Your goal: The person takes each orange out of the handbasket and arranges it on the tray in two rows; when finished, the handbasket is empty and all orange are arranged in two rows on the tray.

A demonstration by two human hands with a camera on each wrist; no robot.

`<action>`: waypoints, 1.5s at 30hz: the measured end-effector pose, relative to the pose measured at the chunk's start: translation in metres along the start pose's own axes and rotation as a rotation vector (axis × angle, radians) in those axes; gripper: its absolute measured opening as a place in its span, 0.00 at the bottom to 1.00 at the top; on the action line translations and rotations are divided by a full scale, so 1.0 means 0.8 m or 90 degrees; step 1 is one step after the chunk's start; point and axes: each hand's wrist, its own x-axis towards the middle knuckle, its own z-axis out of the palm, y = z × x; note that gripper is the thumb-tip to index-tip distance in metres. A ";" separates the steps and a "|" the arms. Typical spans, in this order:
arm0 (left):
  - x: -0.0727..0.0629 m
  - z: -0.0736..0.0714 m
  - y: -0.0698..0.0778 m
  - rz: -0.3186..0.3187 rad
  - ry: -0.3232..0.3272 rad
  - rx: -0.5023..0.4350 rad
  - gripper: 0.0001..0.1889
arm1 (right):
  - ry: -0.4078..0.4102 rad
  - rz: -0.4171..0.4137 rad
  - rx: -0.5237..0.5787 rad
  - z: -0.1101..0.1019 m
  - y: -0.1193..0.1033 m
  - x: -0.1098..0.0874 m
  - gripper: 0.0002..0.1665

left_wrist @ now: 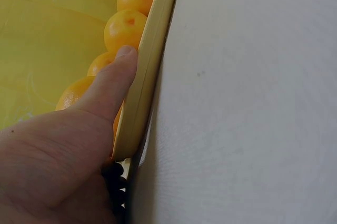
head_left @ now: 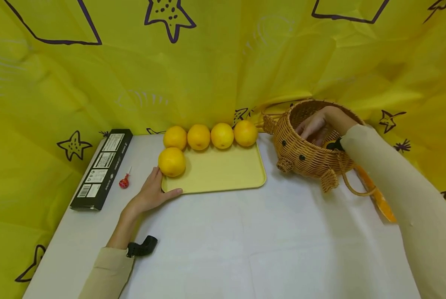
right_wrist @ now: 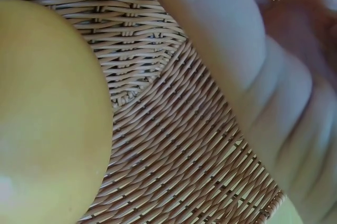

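My left hand (head_left: 150, 194) touches the left front corner of the yellow tray (head_left: 223, 172); its thumb (left_wrist: 113, 79) lies straight along the front edge, and its fingers lie beside the left edge. Four oranges in a row (head_left: 198, 137) stand along the tray's back, and another orange (head_left: 172, 162) sits in front of the leftmost, beside my left fingertips. At the right, my right hand (head_left: 317, 124) reaches into a wicker basket (head_left: 301, 160) with an animal face. An orange (right_wrist: 47, 113) lies inside the basket near my right wrist. Part of my right hand is hidden; I see nothing held in it.
A long black box (head_left: 102, 170) lies at the left of the white table (head_left: 245, 245), with a red-wrapped lollipop (head_left: 124, 181) beside it. An orange object (head_left: 381, 203) lies partly hidden beneath my right arm. A yellow patterned cloth (head_left: 208, 62) hangs behind the table.
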 end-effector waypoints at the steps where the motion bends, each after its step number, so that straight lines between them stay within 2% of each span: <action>1: 0.000 0.000 0.000 0.001 0.000 0.000 0.54 | -0.002 -0.001 0.003 -0.001 0.001 0.000 0.33; 7: 0.002 0.000 0.000 0.001 -0.003 -0.002 0.54 | -0.038 -0.026 0.037 -0.004 0.008 -0.001 0.27; 9: 0.001 -0.001 0.001 -0.004 -0.006 -0.001 0.54 | -0.040 -0.037 0.048 -0.005 0.012 -0.001 0.29; 12: 0.002 0.000 0.001 -0.007 -0.009 -0.001 0.55 | -0.011 -0.056 0.038 -0.007 0.019 -0.005 0.37; 16: 0.001 0.000 0.001 -0.007 -0.010 0.001 0.54 | 0.048 -0.076 0.018 -0.008 0.026 -0.011 0.45; 21: 0.002 -0.001 0.001 -0.007 -0.012 0.003 0.55 | 0.114 -0.106 0.022 -0.010 0.032 -0.023 0.44; 24: 0.004 -0.002 0.000 -0.002 -0.011 0.002 0.55 | 0.164 -0.147 0.038 -0.012 0.033 -0.041 0.42; 30: 0.006 -0.002 -0.003 0.003 -0.003 0.005 0.54 | 0.269 -0.238 0.010 -0.010 0.032 -0.086 0.35; 34: 0.006 -0.002 -0.002 0.002 -0.006 0.002 0.54 | 0.377 -0.286 0.036 0.005 0.032 -0.106 0.34; 36: 0.005 -0.003 -0.001 0.003 -0.006 0.001 0.54 | 0.430 -0.325 0.067 0.015 0.031 -0.111 0.34; 38: 0.004 -0.003 0.000 0.005 -0.006 0.002 0.54 | 0.468 -0.387 0.106 0.027 0.031 -0.113 0.34; 42: 0.001 -0.002 -0.002 0.000 -0.007 0.005 0.54 | 0.475 -0.573 0.243 0.060 0.023 -0.111 0.36; 45: -0.001 -0.002 -0.004 0.001 -0.006 0.008 0.54 | 0.486 -0.696 0.341 0.092 0.007 -0.107 0.36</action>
